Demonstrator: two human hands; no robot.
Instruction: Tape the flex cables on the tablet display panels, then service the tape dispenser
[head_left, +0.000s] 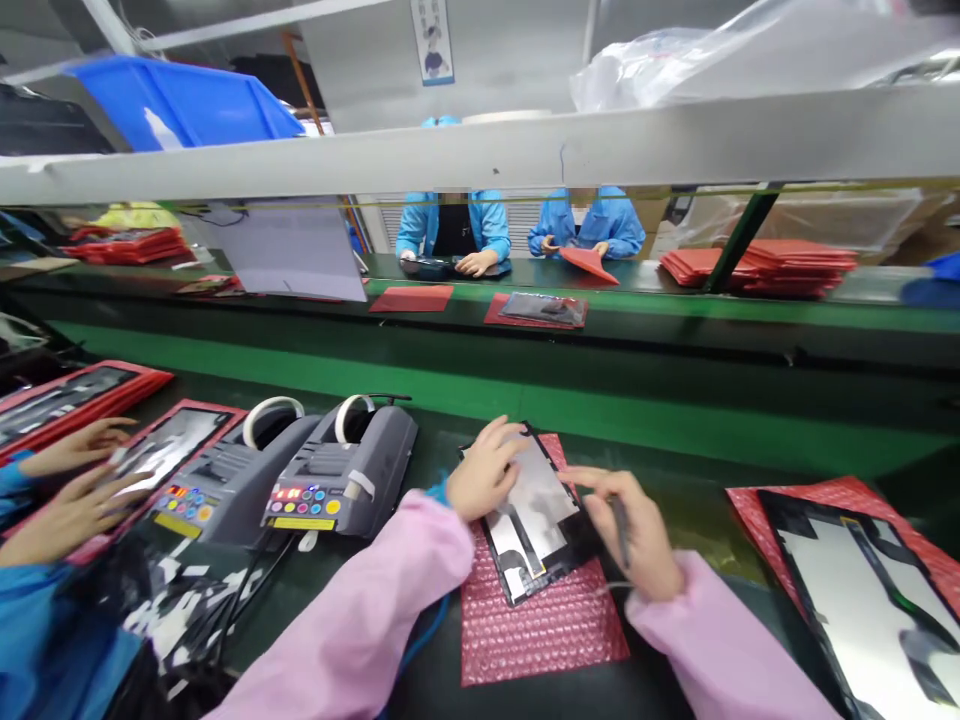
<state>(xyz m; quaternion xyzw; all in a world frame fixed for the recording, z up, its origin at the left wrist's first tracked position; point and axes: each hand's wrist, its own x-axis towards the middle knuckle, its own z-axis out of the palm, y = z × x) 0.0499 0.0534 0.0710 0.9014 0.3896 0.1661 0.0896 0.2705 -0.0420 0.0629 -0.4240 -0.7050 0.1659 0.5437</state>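
Note:
A tablet-sized screen panel lies tilted, its silver back facing up with black edges and a dark ribbon strip. Beneath it is a pink bubble-wrap bag. My left hand rests on the panel's upper left part, fingers stretched out and holding nothing. At the panel's right edge, my right hand reaches in with the index finger extended to the edge. A slim dark tool is held in its curled fingers; its exact kind is unclear. A blue band circles my left wrist.
Two grey tape dispensers stand left, with loose tape scraps before them. A co-worker's hands touch another panel at far left. A further panel lies on red wrap at right. A shelf crosses above.

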